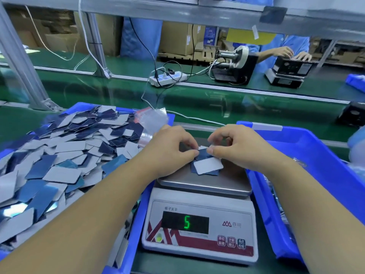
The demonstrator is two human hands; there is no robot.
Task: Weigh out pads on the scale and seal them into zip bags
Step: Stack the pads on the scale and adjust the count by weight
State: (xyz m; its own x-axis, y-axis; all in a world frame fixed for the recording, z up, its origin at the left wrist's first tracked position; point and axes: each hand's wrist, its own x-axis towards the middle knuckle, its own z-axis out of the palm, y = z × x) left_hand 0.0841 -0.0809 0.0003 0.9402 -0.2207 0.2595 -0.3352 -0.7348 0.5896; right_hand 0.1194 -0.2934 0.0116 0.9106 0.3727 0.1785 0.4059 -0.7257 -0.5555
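1. Blue and white pads (pixel 207 167) lie in a small loose stack on the steel pan of the scale (pixel 203 186), toward its far side; the display (pixel 185 222) reads 5.
2. Left hand (pixel 169 147) and right hand (pixel 235 145) meet directly above the stack, fingertips pinching its upper pads from either side. Which hand carries the load cannot be told.
3. The top white pad runs left to right, slightly tilted; both hands are equally near.
4. Judgement: weighing is at an early stage, no bag yet filled.
5. The supply tray (pixel 136 224) of loose pads sits left of the scale, nearer the left hand; clear zip bags (pixel 154 119) lie at its far corner.
6. A second blue tray (pixel 276 194) stands right, on the green table (pixel 197 101).
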